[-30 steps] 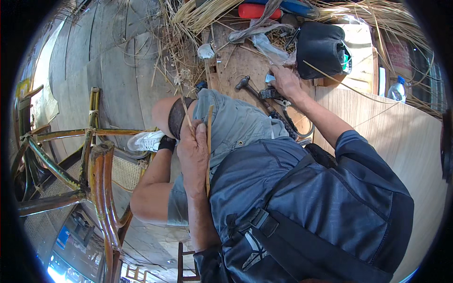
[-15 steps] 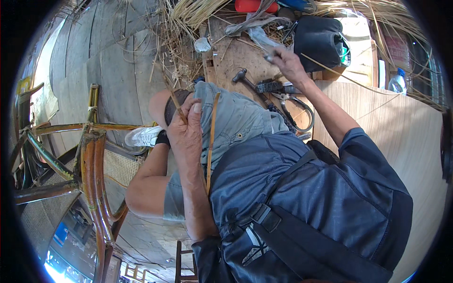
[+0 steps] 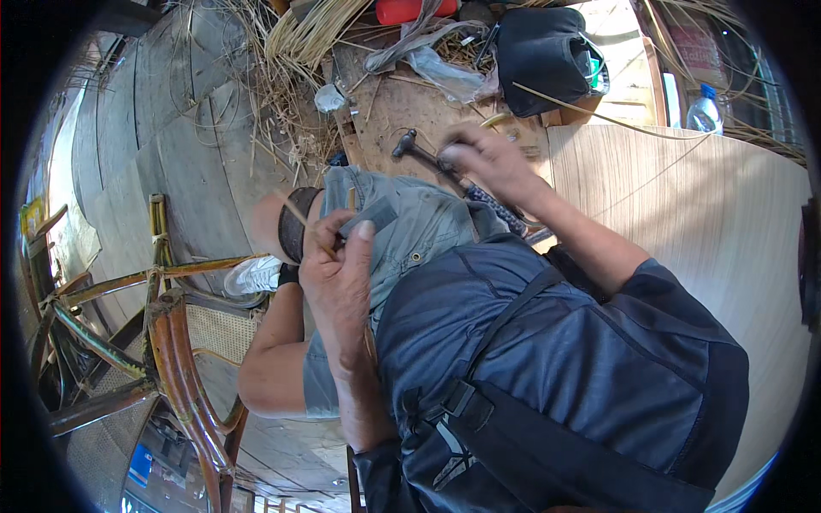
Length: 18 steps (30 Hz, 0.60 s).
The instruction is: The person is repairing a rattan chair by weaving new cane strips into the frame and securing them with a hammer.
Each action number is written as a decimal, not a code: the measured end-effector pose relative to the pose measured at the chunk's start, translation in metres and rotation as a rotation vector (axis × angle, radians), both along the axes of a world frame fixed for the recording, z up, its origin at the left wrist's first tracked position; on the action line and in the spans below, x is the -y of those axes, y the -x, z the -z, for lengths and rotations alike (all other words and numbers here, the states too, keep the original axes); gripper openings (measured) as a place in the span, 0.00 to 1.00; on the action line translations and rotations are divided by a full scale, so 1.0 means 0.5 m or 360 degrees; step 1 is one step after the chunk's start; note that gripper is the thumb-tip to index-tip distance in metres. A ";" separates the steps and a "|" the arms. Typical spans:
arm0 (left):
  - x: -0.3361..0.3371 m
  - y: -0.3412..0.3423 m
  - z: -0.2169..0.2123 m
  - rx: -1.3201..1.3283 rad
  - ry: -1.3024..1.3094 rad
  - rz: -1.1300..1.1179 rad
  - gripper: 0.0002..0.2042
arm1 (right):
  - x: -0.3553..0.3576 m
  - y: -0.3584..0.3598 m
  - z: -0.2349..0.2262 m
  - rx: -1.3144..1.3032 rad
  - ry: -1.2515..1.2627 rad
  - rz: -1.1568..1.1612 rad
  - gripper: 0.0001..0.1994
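Note:
My left hand (image 3: pixel 338 269) is closed above my thigh, pinching a thin brown cane-like strip (image 3: pixel 297 208) that slants up and away past my knee. Between its thumb and fingers there is also a flat grey rectangular piece (image 3: pixel 376 216); its exact kind does not show. My right hand (image 3: pixel 496 171) hovers over the wooden work board, beside a hammer (image 3: pixel 409 145). Motion smears its bent fingers, and a greyish patch shows at the thumb tip; whether it grips anything is unclear.
Cane chair frames (image 3: pixel 175 359) with woven panels stand at the left. Ahead lie a plastic bag (image 3: pixel 449 77), a black pouch (image 3: pixel 543 64) and a bundle of cane strips (image 3: pixel 321 30). A water bottle (image 3: pixel 705 111) stands beyond the pale wooden board (image 3: pixel 684 197) at right.
The grey piece now shows in my left hand. The amber strip that lay along my thigh is mostly out of sight. My right hand has come down and left, nearer my lap.

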<state>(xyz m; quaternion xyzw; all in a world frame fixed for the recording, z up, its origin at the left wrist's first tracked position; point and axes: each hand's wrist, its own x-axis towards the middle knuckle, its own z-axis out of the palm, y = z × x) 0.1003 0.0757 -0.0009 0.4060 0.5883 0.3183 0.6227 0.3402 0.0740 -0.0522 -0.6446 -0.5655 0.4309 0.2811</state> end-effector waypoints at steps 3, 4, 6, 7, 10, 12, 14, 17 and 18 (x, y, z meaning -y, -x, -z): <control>-0.010 0.008 -0.004 0.0331 0.0042 -0.0214 0.09 | 0.055 -0.135 0.103 0.0389 0.0131 0.0333 0.09; -0.013 0.011 -0.007 0.0486 0.0132 -0.0285 0.09 | 0.083 -0.157 0.127 0.0390 0.0138 0.0328 0.09; -0.014 0.020 0.002 0.0522 0.0185 -0.0326 0.09 | 0.133 -0.185 0.164 0.0515 0.0112 0.0378 0.08; -0.014 0.030 0.008 0.0696 0.0254 -0.0374 0.10 | 0.150 -0.185 0.174 0.0510 0.0112 0.0374 0.08; -0.014 0.043 0.017 0.1001 0.0344 -0.0430 0.10 | 0.201 -0.169 0.194 0.0819 0.0080 0.0039 0.10; -0.014 0.055 0.025 0.1128 0.0367 -0.0440 0.11 | 0.215 -0.152 0.204 0.0954 0.0003 -0.0020 0.11; -0.011 0.076 0.040 0.1427 0.0405 -0.0335 0.10 | 0.213 -0.146 0.209 0.1040 -0.0092 0.0019 0.10; -0.005 0.081 0.056 0.1460 0.0354 -0.0380 0.10 | 0.203 -0.180 0.222 0.1234 -0.0304 0.0128 0.10; 0.003 0.090 0.056 0.1450 0.0370 -0.0377 0.10 | 0.202 -0.186 0.225 0.1163 -0.0227 0.0189 0.10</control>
